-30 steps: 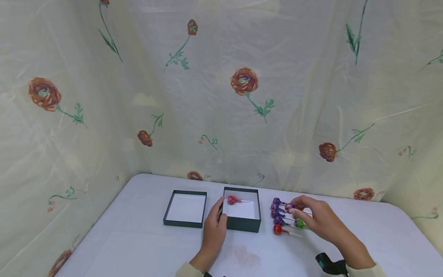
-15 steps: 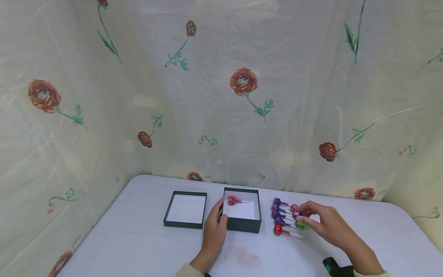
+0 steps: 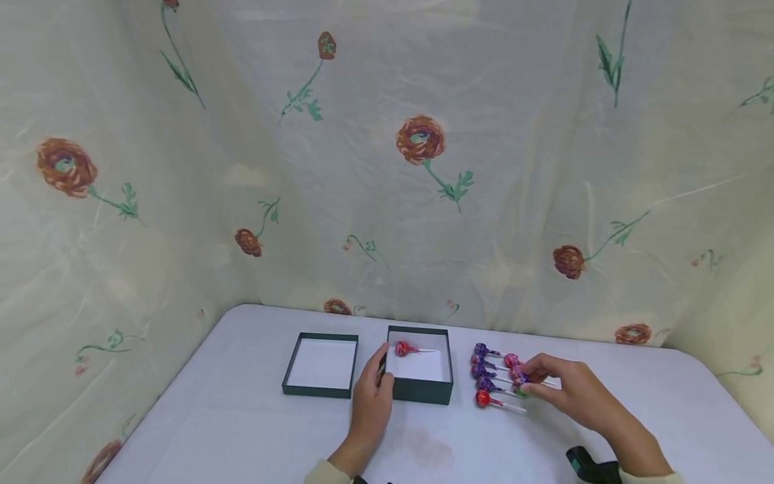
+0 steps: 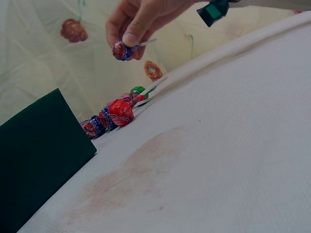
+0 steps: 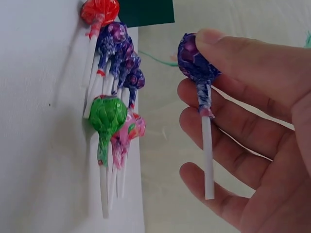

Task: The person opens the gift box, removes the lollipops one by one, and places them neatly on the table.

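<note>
My right hand (image 3: 565, 390) pinches a purple-wrapped lollipop (image 5: 194, 58) between thumb and fingers, raised above the table beside the other lollipops. Its white stick points back toward the palm. Below lie several purple lollipops (image 3: 484, 372) in a column, a red lollipop (image 3: 482, 398) at the near end, and pink (image 5: 132, 127) and green (image 5: 108, 114) ones to their right. My left hand (image 3: 371, 403) rests against the left side of a dark green open box (image 3: 423, 391), fingers extended. Inside the box lies one red lollipop (image 3: 404, 348), stick pointing right.
A shallow dark green lid (image 3: 317, 391) with a white inside lies left of the box. The white-covered table (image 3: 242, 430) has a faint brownish stain in front of the box. A flowered curtain (image 3: 484, 269) hangs behind and around it.
My right hand has shifted slightly right and nearer with the purple lollipop, uncovering a pink one on the table. The left hand stays at the box.
</note>
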Motion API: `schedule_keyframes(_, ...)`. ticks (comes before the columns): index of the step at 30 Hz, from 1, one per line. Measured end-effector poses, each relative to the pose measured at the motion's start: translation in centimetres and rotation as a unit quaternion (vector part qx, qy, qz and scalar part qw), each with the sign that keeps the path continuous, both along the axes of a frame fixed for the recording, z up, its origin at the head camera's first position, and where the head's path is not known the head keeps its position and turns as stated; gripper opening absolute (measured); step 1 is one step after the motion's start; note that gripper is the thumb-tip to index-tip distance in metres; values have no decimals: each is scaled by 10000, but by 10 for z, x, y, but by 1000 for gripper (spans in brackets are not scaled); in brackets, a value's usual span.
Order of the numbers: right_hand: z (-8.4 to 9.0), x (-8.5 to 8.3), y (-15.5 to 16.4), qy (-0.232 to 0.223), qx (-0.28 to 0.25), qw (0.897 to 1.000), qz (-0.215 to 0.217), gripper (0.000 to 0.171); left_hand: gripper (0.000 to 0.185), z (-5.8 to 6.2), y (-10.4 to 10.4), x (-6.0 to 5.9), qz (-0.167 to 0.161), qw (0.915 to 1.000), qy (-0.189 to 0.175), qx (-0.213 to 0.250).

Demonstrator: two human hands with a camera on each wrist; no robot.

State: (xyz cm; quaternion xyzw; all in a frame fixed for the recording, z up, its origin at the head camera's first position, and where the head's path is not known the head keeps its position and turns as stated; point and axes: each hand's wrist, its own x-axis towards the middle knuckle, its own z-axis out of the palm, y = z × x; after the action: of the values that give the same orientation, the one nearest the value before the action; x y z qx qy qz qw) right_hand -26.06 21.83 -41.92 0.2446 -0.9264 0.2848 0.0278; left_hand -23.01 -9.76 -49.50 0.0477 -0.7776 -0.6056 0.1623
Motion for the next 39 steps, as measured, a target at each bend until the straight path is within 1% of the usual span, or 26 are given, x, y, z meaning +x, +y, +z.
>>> schedule_keyframes(7, -4, -4, 9, -3, 153, 9999, -53, 15, 50, 1, 0, 1, 43, 10000, -32, 8)
schedule_keyframes(14, -11, -6, 14, -48, 211, 9997, 105, 16, 50, 0, 0, 1, 75, 9999, -49, -45)
schedule_keyframes(17, -14, -7, 13, -240, 232, 9994, 129, 15, 51, -1, 1, 1, 100, 9999, -56, -53)
schedule_keyframes(20, -15, -8, 13, -320, 272, 9990, 183, 14, 51, -1, 1, 1, 93, 9999, -29, -57)
schedule_keyframes(27, -15, -8, 12, -621, 385, 9973, 80, 15, 50, 0, 0, 1, 55, 9999, -40, -87)
schedule_keyframes(32, -16, -9, 11, -753, 488, 9960, 48, 16, 50, 0, 0, 0, 40, 10000, -12, -68)
schedule_keyframes(39, -19, -8, 10, -610, 578, 9964, 143, 13, 50, -2, 0, 0, 40, 10000, -15, -53)
